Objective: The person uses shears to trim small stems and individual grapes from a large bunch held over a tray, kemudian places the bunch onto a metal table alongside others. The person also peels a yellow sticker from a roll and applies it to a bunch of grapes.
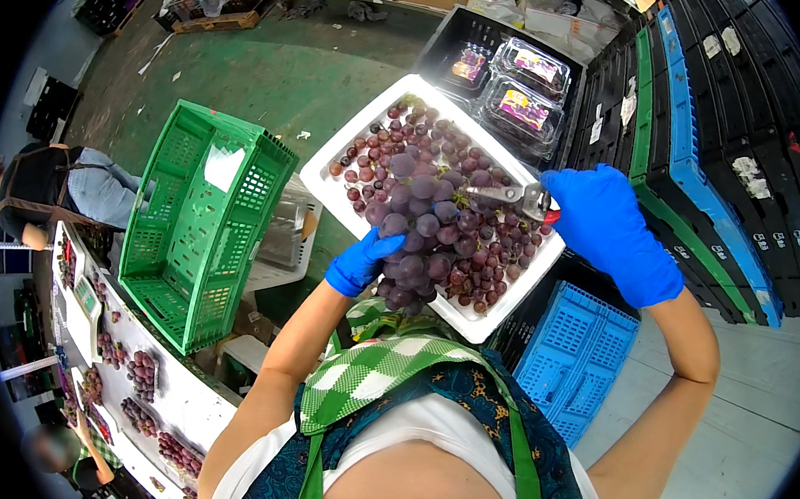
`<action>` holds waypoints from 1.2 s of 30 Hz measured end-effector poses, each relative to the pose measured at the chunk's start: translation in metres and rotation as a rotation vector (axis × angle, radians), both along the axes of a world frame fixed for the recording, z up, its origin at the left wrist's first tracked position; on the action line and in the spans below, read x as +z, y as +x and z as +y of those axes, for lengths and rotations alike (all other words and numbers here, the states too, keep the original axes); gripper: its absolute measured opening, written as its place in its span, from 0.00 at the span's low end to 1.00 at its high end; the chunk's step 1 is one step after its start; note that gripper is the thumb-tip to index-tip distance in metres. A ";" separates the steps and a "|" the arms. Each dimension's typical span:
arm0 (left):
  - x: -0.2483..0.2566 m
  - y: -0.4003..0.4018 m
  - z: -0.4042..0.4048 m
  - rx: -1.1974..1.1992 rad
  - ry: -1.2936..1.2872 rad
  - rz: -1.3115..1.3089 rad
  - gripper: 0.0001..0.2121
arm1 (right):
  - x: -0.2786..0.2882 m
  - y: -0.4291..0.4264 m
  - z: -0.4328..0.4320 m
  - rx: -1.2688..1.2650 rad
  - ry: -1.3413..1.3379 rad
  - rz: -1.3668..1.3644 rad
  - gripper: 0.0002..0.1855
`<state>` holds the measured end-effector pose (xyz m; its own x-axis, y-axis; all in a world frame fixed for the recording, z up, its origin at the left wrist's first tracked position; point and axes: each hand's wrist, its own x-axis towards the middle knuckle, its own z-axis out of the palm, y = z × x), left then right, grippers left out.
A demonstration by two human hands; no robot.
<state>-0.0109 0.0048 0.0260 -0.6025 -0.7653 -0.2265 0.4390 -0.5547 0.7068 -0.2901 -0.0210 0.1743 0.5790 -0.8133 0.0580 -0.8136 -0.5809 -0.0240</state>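
My left hand (364,261), in a blue glove, holds a large bunch of dark purple grapes (419,230) up in front of my chest. Below the bunch, loose red grapes (394,134) lie spread in a white foam box (353,117). My right hand (603,225), gloved in blue too, grips pruning snips (532,200) with red on the handle. Their metal blades point left and reach the upper right of the bunch by its green stems. Whether the blades touch a stem I cannot tell.
Lidded clear plastic punnets (521,108) sit in a black crate (450,27) beyond the box. Stacked crates (714,132) rise on the right, above a folded blue crate (577,359). An upright green crate (200,228) stands left, by a table (181,387) with grape bunches. Two people are at left.
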 end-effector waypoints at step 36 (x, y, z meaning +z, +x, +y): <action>-0.013 -0.002 0.003 0.048 0.141 -0.055 0.32 | -0.004 0.010 0.000 -0.026 -0.130 0.077 0.06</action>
